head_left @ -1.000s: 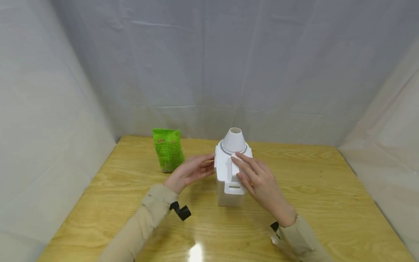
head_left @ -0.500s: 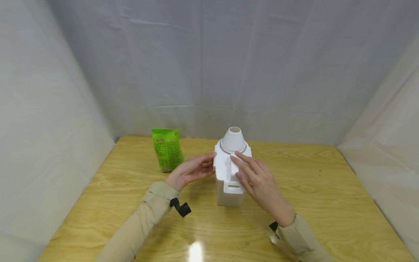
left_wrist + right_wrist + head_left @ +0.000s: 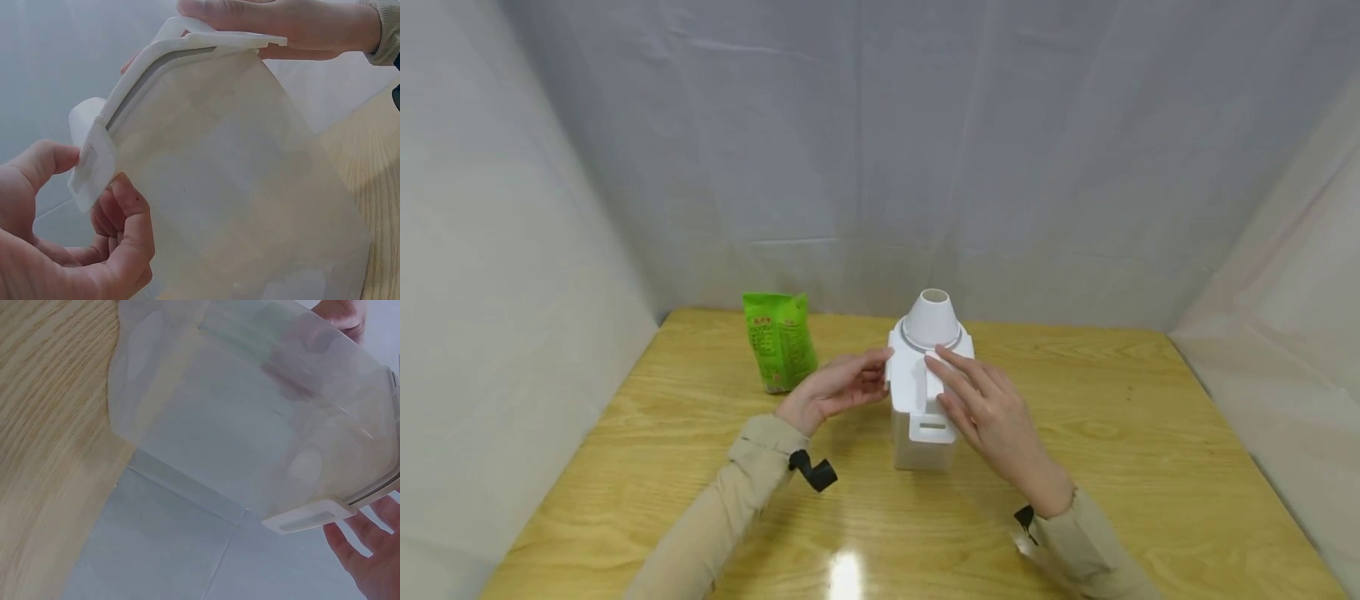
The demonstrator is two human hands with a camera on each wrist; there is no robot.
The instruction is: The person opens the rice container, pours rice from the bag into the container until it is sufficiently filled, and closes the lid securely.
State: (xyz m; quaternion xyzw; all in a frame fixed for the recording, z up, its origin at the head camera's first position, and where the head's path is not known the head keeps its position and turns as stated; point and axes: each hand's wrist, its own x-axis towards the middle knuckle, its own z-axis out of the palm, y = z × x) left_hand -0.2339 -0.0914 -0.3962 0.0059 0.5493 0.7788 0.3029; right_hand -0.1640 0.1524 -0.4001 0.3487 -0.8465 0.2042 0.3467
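Left grip [image 3: 842, 388] pinching latch [image 3: 95, 170], right grip [image 3: 996, 421] loose (on lid [image 3: 907, 385]), wooden table [image 3: 1138, 458], grey sheeting [image 3: 895, 150]

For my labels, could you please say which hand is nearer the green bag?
The left hand, between green bag and white container; the right hand is farther, over its lid.

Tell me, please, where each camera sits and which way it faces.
Head: worn on the head, facing forward and down at the white-lidded container, green packet and wooden table; left hand, right hand and sleeves show.
Left wrist: worn there, facing the container's wall and lid latch; both hands show.
Right wrist: worn there, facing the container's translucent wall; both hands show.
Both wrist views share container, hands and table.
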